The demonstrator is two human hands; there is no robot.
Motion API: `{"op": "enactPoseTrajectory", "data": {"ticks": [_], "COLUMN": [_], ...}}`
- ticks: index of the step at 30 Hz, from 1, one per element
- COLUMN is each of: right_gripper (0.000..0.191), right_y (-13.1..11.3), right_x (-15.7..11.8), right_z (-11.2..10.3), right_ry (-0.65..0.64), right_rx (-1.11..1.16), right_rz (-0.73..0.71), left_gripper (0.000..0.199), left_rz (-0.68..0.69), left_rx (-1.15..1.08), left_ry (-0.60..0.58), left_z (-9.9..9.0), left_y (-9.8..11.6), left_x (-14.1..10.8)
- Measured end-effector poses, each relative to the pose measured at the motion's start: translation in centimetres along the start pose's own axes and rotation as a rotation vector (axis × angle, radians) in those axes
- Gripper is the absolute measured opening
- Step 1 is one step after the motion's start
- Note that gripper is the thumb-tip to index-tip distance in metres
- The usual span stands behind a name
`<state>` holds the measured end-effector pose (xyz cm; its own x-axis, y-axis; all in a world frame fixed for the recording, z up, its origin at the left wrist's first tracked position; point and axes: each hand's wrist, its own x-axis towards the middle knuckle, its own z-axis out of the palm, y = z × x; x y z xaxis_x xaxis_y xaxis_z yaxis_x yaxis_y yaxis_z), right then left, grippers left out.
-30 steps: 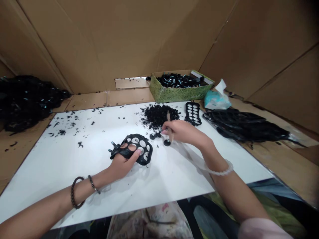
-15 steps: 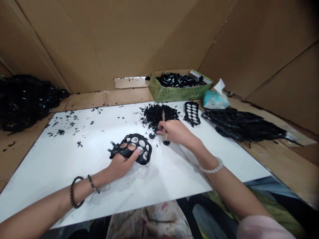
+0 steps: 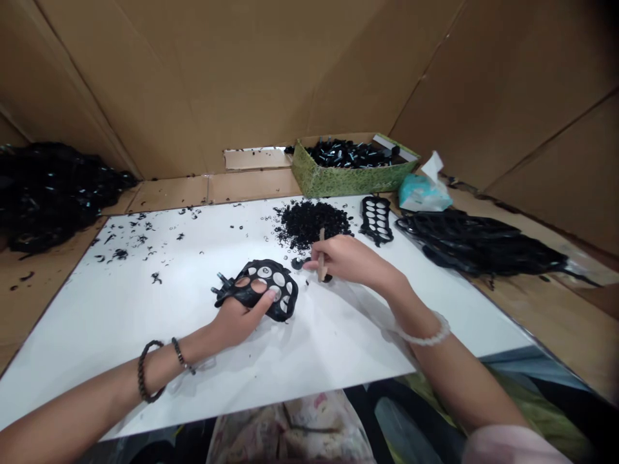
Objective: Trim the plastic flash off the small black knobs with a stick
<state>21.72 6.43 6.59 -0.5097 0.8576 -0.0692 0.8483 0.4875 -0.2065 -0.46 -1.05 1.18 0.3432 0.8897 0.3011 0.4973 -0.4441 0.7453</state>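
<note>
My left hand point(image 3: 239, 322) is closed round the edge of a floppy black rubber sheet with round holes point(image 3: 247, 298). Two metal-tipped black pieces point(image 3: 223, 281) stick out at its left end. To the right, my right hand point(image 3: 351, 259) pinches a short, light brown wooden stick point(image 3: 322, 252), its lower end just above the white board point(image 3: 309, 361). A small black round piece point(image 3: 297, 263) lies by the fingertips, and another point(image 3: 327, 278) shows partly behind the stick. Just beyond that hand is a heap of tiny black rings point(image 3: 309, 219).
A green patterned box point(image 3: 348, 182) of black metal-tipped parts stands at the back. Another holed sheet point(image 3: 376, 220), a tissue pack point(image 3: 424, 193) and stacked black sheets point(image 3: 474, 245) are to the right. Black scraps point(image 3: 119, 254) and a dark pile point(image 3: 58, 193) lie left, before cardboard walls.
The wooden stick sits lower and its top no longer reaches up over the heap. My right hand has turned slightly. My left hand keeps its hold on the holed sheet.
</note>
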Motion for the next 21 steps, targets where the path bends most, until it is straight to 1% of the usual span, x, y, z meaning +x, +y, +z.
{"op": "enactPoseTrajectory", "data": {"ticks": [2, 3, 6, 8, 9, 10, 11, 12, 14, 15, 17, 19, 21], "right_gripper": [0.03, 0.03, 0.03, 0.032, 0.033, 0.033, 0.034, 0.035, 0.038, 0.038, 0.036, 0.034, 0.035], "right_y": [-0.6, -1.1, -2.9, -4.4, -5.1, -5.7, -6.4, -6.9, -7.9, -8.2, -8.6, -8.5, -8.0], "right_x": [-0.1, -0.1, -0.5, -0.8, -1.0, -1.2, -1.3, -1.5, -1.6, -1.6, -1.5, -1.3, -1.0], "right_z": [0.0, 0.2, 1.2, 2.0, 2.4, 2.7, 3.0, 3.1, 3.2, 3.1, 3.0, 2.9, 2.9], "right_ry": [0.118, 0.182, 0.323, 0.377, 0.392, 0.399, 0.398, 0.395, 0.369, 0.351, 0.303, 0.256, 0.245], "right_rx": [0.099, 0.16, 0.323, 0.327, 0.303, 0.271, 0.235, 0.198, 0.137, 0.118, 0.101, 0.112, 0.15], "right_rz": [-0.094, -0.161, -0.381, -0.468, -0.497, -0.525, -0.551, -0.572, -0.601, -0.605, -0.617, -0.641, -0.643], "left_gripper": [0.029, 0.027, 0.021, 0.019, 0.018, 0.018, 0.02, 0.021, 0.023, 0.024, 0.023, 0.021, 0.02], "left_rz": [0.076, 0.143, 0.424, 0.603, 0.66, 0.686, 0.677, 0.642, 0.534, 0.488, 0.43, 0.406, 0.391], "left_rx": [0.129, 0.205, 0.407, 0.446, 0.432, 0.399, 0.356, 0.307, 0.208, 0.164, 0.09, 0.034, -0.035], "left_ry": [-0.046, -0.068, -0.079, -0.089, -0.13, -0.2, -0.28, -0.366, -0.52, -0.575, -0.631, -0.633, -0.626], "left_z": [0.0, 0.1, 0.4, 0.8, 0.9, 1.1, 1.1, 1.2, 1.2, 1.1, 0.9, 0.6, 0.2], "left_y": [-0.3, -0.5, -0.9, -1.0, -1.0, -1.0, -0.9, -0.7, -0.4, -0.2, -0.1, 0.0, 0.1], "left_x": [-0.2, -0.4, -1.2, -1.6, -1.7, -1.7, -1.7, -1.6, -1.5, -1.5, -1.5, -1.5, -1.5]}}
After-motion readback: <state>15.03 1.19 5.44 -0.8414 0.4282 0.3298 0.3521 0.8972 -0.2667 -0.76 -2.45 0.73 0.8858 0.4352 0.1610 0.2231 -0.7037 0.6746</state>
